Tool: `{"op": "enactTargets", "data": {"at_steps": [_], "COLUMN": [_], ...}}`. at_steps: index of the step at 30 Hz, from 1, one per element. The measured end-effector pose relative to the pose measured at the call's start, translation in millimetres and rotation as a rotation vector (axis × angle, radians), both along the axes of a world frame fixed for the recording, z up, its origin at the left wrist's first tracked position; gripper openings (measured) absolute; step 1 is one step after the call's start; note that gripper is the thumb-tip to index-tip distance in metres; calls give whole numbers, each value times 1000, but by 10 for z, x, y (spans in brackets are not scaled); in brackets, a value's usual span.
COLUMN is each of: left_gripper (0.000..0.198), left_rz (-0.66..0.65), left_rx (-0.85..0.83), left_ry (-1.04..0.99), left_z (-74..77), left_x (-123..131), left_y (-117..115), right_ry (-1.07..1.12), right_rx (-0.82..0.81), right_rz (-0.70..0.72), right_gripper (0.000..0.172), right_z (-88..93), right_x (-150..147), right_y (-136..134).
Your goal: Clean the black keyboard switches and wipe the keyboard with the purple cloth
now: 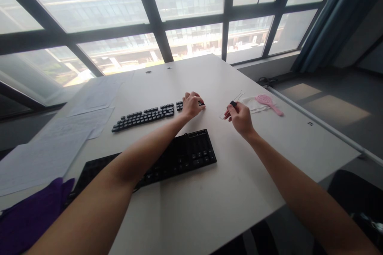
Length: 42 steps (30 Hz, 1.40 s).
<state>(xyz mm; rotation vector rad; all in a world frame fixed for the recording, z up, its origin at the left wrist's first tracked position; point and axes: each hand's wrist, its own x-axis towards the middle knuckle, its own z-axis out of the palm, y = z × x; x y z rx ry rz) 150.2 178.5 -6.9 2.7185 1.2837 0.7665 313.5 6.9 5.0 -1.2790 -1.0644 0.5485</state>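
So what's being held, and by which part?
The right grip holds a small black object by its near side; I can't tell about the left grip.

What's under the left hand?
Black keycaps show at either side of the left hand. Whatever lies directly beneath is covered; can't tell.

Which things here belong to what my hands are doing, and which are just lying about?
Likely in use:
black keycaps in rows, at the left hand
black keyboard, many keys off
small black item in the right hand

Seemingly lying about:
pink brush-like item
papers
purple cloth
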Motion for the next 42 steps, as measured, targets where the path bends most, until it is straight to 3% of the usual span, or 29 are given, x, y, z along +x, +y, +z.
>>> {"op": "enactTargets", "data": {"at_steps": [10, 14, 20, 25, 29, 32, 38, 42], "left_gripper": [12, 23, 20, 22, 27, 31, 41, 55], "left_rz": [46, 57, 16, -27, 72, 132, 216, 179], "left_rx": [-19, -17, -19, -35, -13, -104, -293, -428], "left_ry": [24, -7, -53, -41, -23, -9, -18, -29], "left_z": [38, 75, 272, 480, 619, 678, 616, 519], "left_x": [-21, -46, -372, -1122, -1917, -2522, -3615, -4122], "left_y": [-16, -23, -138, -419, -692, -933, -1517, -1866], "right_ry": [-10, -8, -2, -7, -22, -51, -82, -151], "right_rx": [-7, -2, 2, -3, -9, -10, -27, -37], "right_rz": [-1, -3, -13, -7, -9, -4, 48, 81], "right_gripper": [26, 27, 27, 29, 31, 35, 38, 38], "right_z": [15, 20, 24, -7, -34, -59, -126, -97], "right_x": [-12, -6, 26, 33, 9, -47, -305, -516], "right_y": [-15, -12, -10, -1, -13, -54, -151, -187]}}
